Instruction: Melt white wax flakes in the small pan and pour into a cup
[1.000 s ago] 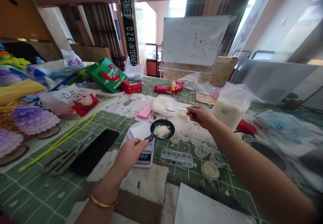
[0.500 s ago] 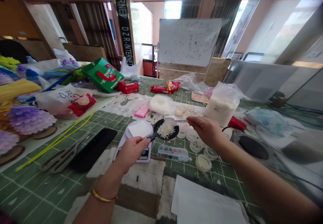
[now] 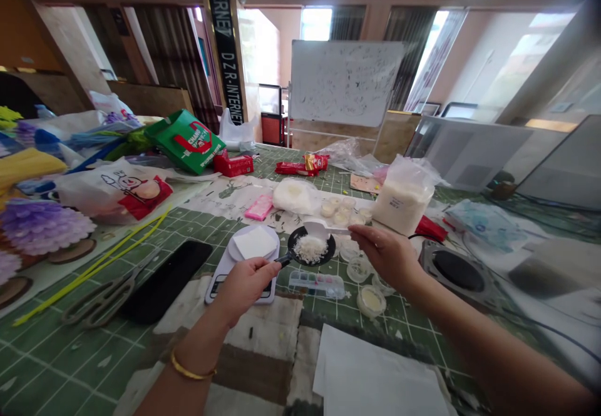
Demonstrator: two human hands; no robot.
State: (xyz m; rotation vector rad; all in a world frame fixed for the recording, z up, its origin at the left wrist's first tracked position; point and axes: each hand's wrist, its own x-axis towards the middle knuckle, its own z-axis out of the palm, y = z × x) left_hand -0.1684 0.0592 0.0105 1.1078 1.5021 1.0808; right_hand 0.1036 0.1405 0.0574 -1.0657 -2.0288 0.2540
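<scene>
My left hand (image 3: 244,281) is closed on the handle of a small black pan (image 3: 310,246) that holds white flakes. It keeps the pan just above the green cutting mat (image 3: 70,353). My right hand (image 3: 387,253) pinches a white spoon (image 3: 322,227) whose bowl rests over the pan's far rim. Under the pan's handle sits a white digital scale (image 3: 248,259) with a white sheet on it. Several small clear round cups (image 3: 359,269) stand right of the pan, beside a small paint palette (image 3: 315,283).
A bag of white flakes (image 3: 404,200) stands behind my right hand, a black hotplate (image 3: 453,272) to its right. Scissors (image 3: 101,297), a black phone (image 3: 164,281) and yellow stems (image 3: 94,266) lie at left. Paper flowers, bags and a green box crowd the far left. White paper (image 3: 375,378) lies near me.
My right hand has come back from the far side with the spoon to the pan's rim. The pan has shifted slightly right, and my view has swung a little right.
</scene>
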